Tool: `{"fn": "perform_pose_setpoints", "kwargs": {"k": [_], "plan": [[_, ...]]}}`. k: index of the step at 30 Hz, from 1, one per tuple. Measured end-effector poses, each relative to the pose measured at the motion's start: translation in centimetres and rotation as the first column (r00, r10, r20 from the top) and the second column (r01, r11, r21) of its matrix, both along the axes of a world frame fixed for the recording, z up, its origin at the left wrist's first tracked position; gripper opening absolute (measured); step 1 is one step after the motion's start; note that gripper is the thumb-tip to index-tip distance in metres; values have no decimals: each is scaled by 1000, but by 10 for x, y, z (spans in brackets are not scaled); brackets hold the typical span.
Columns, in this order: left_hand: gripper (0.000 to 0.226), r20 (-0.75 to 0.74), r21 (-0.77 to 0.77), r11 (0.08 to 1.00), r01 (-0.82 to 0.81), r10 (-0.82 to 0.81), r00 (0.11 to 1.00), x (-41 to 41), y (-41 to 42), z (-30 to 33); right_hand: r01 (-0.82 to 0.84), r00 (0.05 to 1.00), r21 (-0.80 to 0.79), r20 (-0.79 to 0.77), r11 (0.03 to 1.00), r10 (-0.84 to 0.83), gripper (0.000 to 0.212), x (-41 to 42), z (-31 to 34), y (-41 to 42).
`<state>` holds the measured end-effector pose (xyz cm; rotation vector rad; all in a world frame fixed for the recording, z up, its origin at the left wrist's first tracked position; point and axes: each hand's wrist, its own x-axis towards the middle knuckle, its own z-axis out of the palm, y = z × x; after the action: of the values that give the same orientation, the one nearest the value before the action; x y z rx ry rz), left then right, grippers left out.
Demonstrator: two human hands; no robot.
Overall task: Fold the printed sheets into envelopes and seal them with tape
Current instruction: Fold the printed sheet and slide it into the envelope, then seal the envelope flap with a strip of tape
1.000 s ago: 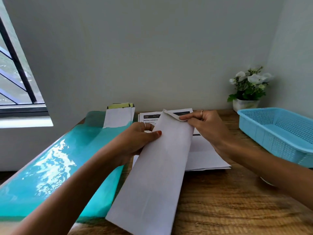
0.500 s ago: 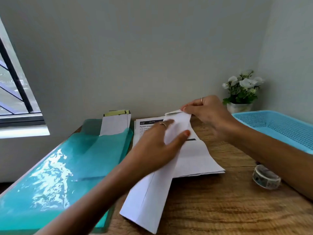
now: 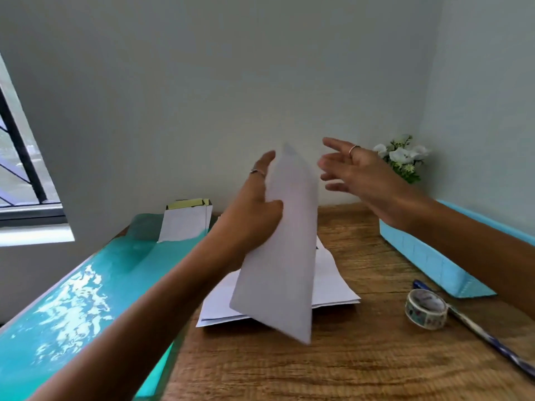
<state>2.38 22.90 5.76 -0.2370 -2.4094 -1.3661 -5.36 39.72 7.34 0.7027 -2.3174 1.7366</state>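
Observation:
A long white envelope (image 3: 286, 244) is raised on end above the desk, tilted, its top near the wall. My left hand (image 3: 254, 209) grips it along its left edge, thumb in front and fingers behind. My right hand (image 3: 356, 169) hovers just to the right of the envelope's top with its fingers spread, holding nothing. Under the envelope lies a stack of printed sheets (image 3: 330, 279) on the wooden desk (image 3: 333, 360). A roll of patterned tape (image 3: 425, 308) stands to the right of the stack.
A teal plastic folder (image 3: 86, 290) with more envelopes (image 3: 185, 224) at its far end covers the desk's left side. A light blue basket (image 3: 428, 261) sits at the right, a pen (image 3: 489, 334) lies by the tape, and a flower pot (image 3: 405, 157) stands in the corner.
My left hand has lifted the envelope from lying over the sheets to standing nearly upright. My right hand has let go of the envelope's top flap and opened beside it.

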Motion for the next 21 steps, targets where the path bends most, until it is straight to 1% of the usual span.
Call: {"fn": "perform_pose_setpoints", "kwargs": {"k": [1,2,4,6,8,9,10,11,12,13,14,15,16,18,21], "plan": [[60,23,143,989,26,-30,999,-4,-2,-7,26,1000,67,-7,997,-26,49,2,-4,6],[54,47,280,960,30,-45,998,-8,-3,-16,45,999,134,-19,990,-43,45,5,-8,10],[44,136,472,881,-28,-42,990,-14,-1,-36,82,996,285,-56,955,-69,31,14,-16,21],[37,239,548,830,-102,-39,970,-18,1,-54,85,995,386,-76,918,-61,20,25,-21,32],[35,305,517,848,-116,-57,951,-21,3,-69,80,996,444,-67,892,-56,16,34,-25,43],[35,320,465,878,-111,-50,946,-23,3,-74,78,997,467,-59,881,-57,15,38,-26,49],[35,331,364,925,-107,-21,943,-24,3,-77,77,997,488,-49,869,-60,14,40,-27,56],[34,350,203,974,-104,27,936,-23,5,-79,84,996,506,-38,858,-75,13,43,-27,63],[34,362,-12,995,-100,98,927,-21,8,-82,96,995,520,-28,849,-95,12,46,-27,71],[35,350,-224,970,-96,172,921,-20,8,-84,104,994,533,-27,840,-106,11,49,-26,75],[36,328,-386,919,-80,218,919,-19,10,-87,116,992,546,-27,830,-121,10,52,-26,82],[39,312,-495,867,-65,247,917,-17,10,-89,131,990,566,-34,814,-135,10,56,-25,87],[43,315,-564,824,-47,268,911,-17,11,-93,148,987,596,-41,789,-154,10,59,-26,91],[48,343,-629,777,-17,297,891,-17,11,-98,168,981,678,-47,716,-186,14,67,-28,100],[50,343,-639,769,-12,298,891,-18,10,-99,129,985,803,-36,583,-168,21,77,-36,110]]}}
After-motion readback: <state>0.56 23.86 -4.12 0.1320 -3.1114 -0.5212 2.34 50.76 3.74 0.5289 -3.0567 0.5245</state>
